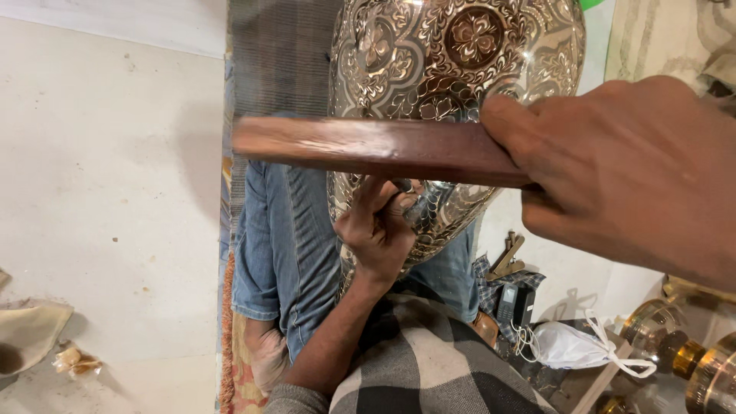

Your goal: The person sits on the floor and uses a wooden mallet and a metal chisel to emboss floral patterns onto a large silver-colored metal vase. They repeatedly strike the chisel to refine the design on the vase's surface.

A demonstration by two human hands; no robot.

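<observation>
A large engraved metal vase (452,54) with floral patterns lies across my lap, over my blue jeans (287,238). My right hand (629,169) grips a flat brown wooden stick (368,146) held level across the front of the vase. My left hand (376,226) presses against the lower body of the vase with its fingers pinched on a small dark tool (402,186), whose tip is hidden. A checked cloth (429,360) covers my near side.
A pale floor (107,192) spreads to the left, with a crumpled rag (31,330). To the right lie a white face mask (571,345), a small dark phone (510,303), wooden pieces (507,257) and brass parts (690,353).
</observation>
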